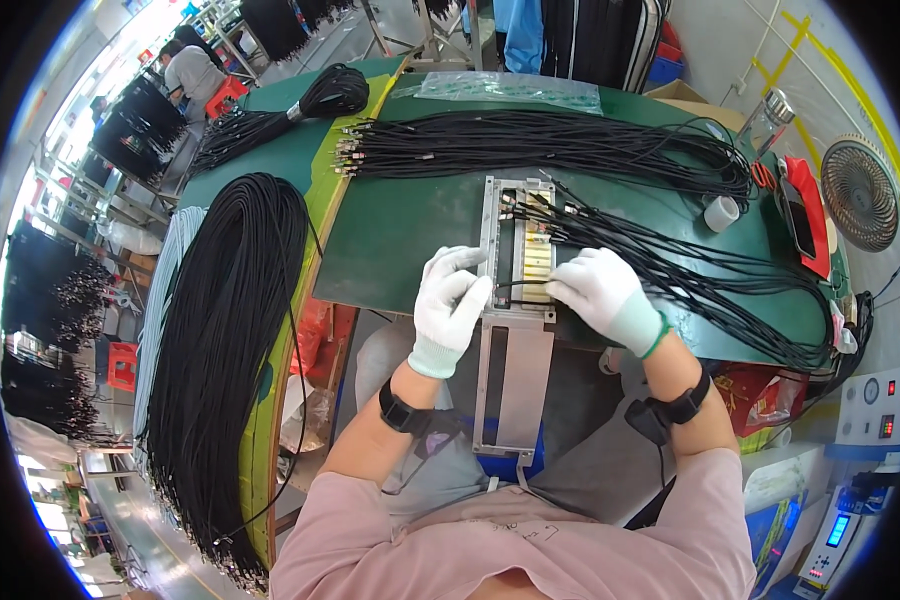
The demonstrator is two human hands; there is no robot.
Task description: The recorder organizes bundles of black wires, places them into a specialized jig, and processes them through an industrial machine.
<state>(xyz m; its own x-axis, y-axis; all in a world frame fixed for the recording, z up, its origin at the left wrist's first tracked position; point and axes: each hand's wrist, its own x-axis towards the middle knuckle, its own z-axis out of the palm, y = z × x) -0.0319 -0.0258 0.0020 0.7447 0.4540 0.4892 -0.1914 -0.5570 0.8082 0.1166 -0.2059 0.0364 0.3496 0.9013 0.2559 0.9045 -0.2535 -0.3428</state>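
A metal fixture (489, 230) with a row of yellowish slots (537, 262) stands on the table's front edge, its lower plate (525, 385) reaching toward my lap. Several black cables (650, 245) have their ends laid in its far slots and trail off to the right. In a white glove, my right hand (602, 292) pinches a black cable (522, 284) lying across the near slots. My left hand (452, 300), gloved too, rests against the fixture's left rail, thumb and fingers apart, close to that cable's end. The tip of the cable is too small to make out.
A long bundle of black cables (530, 140) lies across the back of the green table (390, 240). A large cable bundle (230, 340) hangs at the left. At the right are a white cup (720, 213), a glass bottle (767, 120) and a fan (859, 192). Someone (192, 75) sits far left.
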